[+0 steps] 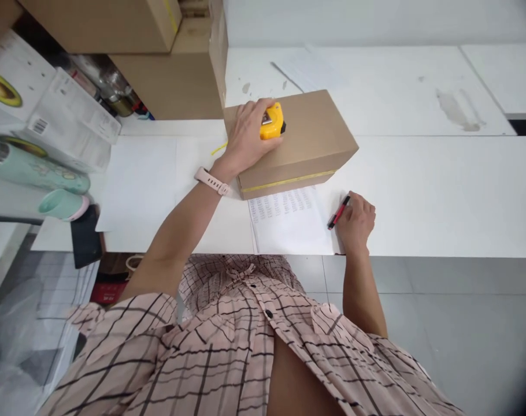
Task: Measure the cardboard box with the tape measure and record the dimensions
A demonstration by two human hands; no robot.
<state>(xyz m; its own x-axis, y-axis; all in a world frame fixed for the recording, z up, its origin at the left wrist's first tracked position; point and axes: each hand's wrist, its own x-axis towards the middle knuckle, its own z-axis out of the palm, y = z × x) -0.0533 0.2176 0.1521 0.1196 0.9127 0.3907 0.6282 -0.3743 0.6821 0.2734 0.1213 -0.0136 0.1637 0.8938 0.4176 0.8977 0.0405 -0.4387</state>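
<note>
My left hand (249,136) is closed around a yellow tape measure (273,122), resting over the left part of a brown cardboard box (310,127). A short bit of yellow blade (219,148) shows left of the wrist. Yellow tape runs along the box's near side. Under the box's front edge lies a printed sheet (289,228) with columns of small text. On the table to the right of the sheet, my right hand (357,222) is closed on a red and black pen (339,212).
Cardboard boxes (180,81) are stacked at the back left. A mint bottle (46,167), a mint cup (61,204) and a dark phone (86,237) are at the left. Blank paper (137,185) lies on the white table (440,196), whose front edge is near my body.
</note>
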